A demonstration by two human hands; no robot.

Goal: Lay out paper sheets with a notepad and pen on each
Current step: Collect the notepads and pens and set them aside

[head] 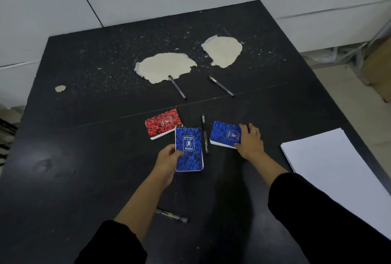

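Three notepads [189,149], four pens [204,134], paper stack [338,170]

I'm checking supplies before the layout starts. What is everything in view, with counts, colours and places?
Blue mottled spiral notepads: 2, one held at centre, one to its right on the table.
Red mottled notepad: 1, lying behind the held blue one.
Dark pens: 4, two far, one between the blue notepads, one near, partly hidden by the left forearm.
White paper stack: 1, right table edge.
Black table: 1, with three beige patches where the surface has peeled.
Brown cardboard box: 1, floor, far right.
Left hand: grips the central blue notepad.
Right hand: grips the right blue notepad.
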